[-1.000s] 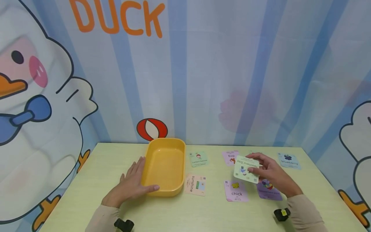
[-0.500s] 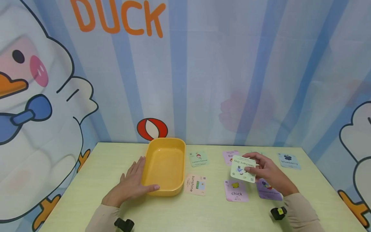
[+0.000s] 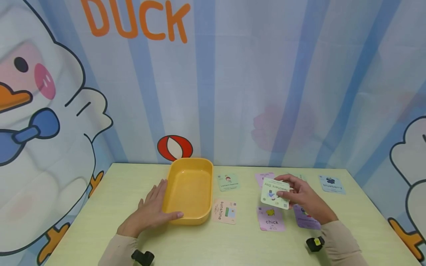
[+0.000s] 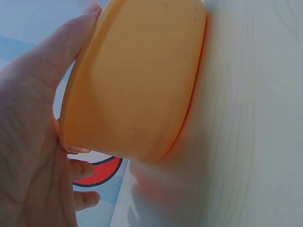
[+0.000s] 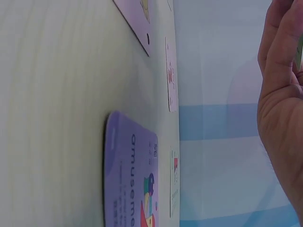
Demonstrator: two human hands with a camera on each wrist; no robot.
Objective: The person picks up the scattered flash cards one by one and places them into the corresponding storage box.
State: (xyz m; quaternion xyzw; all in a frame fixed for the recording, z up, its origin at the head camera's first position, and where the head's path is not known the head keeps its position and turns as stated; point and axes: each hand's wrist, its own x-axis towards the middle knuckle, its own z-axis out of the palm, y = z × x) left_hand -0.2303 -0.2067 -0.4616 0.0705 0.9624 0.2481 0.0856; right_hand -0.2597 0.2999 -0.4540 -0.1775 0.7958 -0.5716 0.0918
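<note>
My right hand (image 3: pixel 307 201) pinches a pale green "Teachers Day" card (image 3: pixel 269 189) between thumb and fingers, held above the table. Below it lie a pink "chick" card (image 3: pixel 271 222) and a purple card (image 3: pixel 307 218), which reads "amuseme..." in the right wrist view. Just behind the held card, a pink card (image 3: pixel 263 177) is partly covered. My left hand (image 3: pixel 149 212) rests with straight fingers along the left side of a yellow plastic tray (image 3: pixel 188 192), its thumb at the near rim. The left wrist view shows the tray's outer wall (image 4: pixel 137 80) close to the palm.
Between tray and right hand lie a green "Lantern Festival" card (image 3: pixel 228 183) and a "sunshine" card (image 3: pixel 225 212). A blue "blueberry" card (image 3: pixel 332 184) lies at the back right. Another green card (image 3: pixel 299 176) shows behind my right hand. A duck-printed curtain (image 3: pixel 233 92) borders the table's back edge.
My right hand has moved a little to the left with the Teachers Day card, covering more of the pink card behind. The left hand and tray stay put.
</note>
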